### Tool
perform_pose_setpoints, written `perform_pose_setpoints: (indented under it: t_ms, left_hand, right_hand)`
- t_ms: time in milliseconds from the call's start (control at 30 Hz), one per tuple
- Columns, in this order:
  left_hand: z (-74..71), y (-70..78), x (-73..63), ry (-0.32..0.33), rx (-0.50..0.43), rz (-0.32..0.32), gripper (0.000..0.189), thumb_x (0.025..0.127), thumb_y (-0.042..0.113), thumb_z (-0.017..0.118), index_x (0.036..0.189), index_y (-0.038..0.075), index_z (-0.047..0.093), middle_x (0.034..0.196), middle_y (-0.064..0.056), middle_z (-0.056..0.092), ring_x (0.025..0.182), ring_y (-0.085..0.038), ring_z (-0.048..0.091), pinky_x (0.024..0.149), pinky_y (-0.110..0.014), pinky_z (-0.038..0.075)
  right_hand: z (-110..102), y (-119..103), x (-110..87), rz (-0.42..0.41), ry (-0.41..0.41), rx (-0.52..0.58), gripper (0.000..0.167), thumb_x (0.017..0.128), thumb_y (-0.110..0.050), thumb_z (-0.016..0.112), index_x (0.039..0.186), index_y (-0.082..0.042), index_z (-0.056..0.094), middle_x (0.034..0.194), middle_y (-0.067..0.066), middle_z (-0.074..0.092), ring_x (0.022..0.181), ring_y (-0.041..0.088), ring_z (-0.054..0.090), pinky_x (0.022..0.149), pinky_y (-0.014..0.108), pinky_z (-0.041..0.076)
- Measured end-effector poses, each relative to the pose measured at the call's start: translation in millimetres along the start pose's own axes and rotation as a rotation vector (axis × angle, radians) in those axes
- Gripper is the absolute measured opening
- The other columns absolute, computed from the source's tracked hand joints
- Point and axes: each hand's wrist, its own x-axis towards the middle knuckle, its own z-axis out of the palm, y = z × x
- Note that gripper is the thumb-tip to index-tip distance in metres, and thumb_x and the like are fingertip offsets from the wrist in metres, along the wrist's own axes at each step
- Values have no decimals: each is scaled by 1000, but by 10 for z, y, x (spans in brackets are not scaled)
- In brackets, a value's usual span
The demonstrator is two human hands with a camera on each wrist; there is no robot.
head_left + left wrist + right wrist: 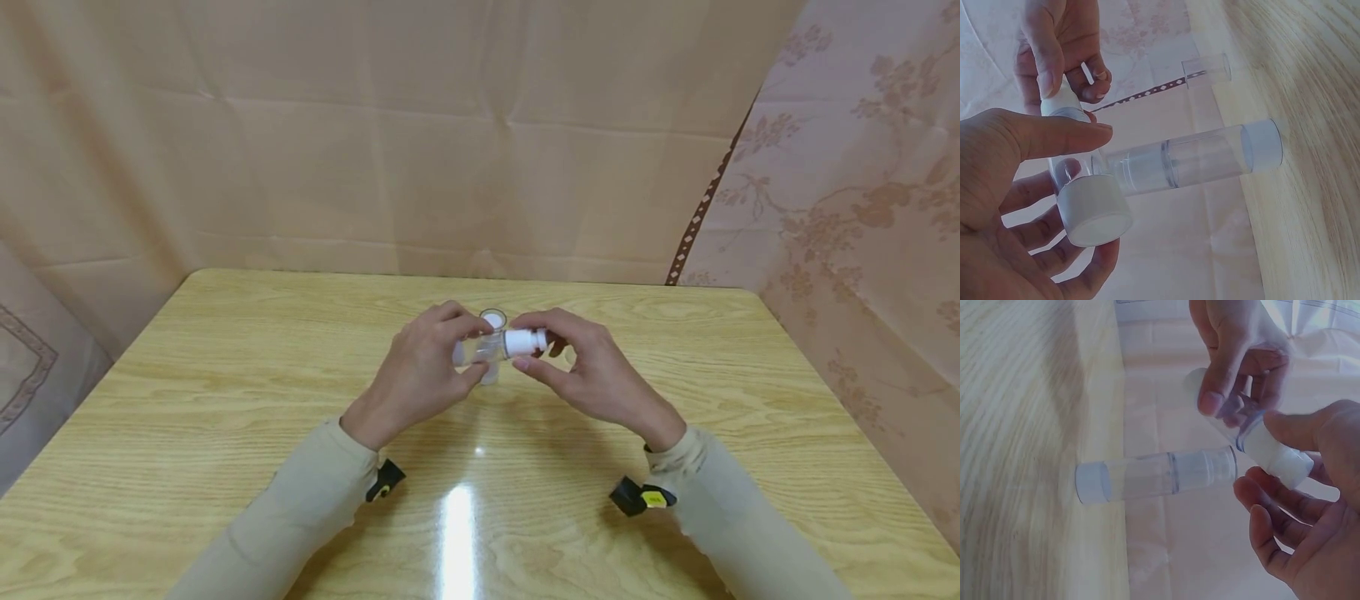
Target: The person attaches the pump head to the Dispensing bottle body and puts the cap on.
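Held sideways above the table is a clear bottle [491, 345] with a white base [1094, 211] and a white pump top [522, 342]. My left hand [423, 362] grips its clear body, thumb on one side and fingers round the other. From the right, my right hand [588, 362] pinches the white pump top between thumb and fingers. Just behind the held bottle, a second clear bottle [1141, 475] with a white base [1092, 482] stands upright on the table, partly hidden in the head view.
A small clear cap [1207, 70] stands on the wood-grain table [247, 375], close to my right hand. Beige curtain cloth [435, 167] hangs behind the table's far edge, and flowered cloth [862, 192] hangs at the right.
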Motion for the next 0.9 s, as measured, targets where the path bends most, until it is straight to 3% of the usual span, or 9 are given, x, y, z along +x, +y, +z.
perform_pose_setpoints:
  t_ms: [267,900]
  left_hand:
    - [1,-3,4,-11,-14,-38,32,77,9,88,106,6,75,102,-7,67,82,-21,60,64,-32,51]
    - [16,-1,-5,11,-16,-27,31,76,8,88,104,6,76,99,-7,68,81,-21,61,65,-32,51]
  right_hand:
    - [-126,78,2,44,8,-76,48,85,-7,83,129,-8,64,119,4,68,90,19,66,76,38,53]
    - [-251,404,-8,185,15,-269,41,90,-13,78,128,-5,65,115,13,67,87,27,64,68,39,51]
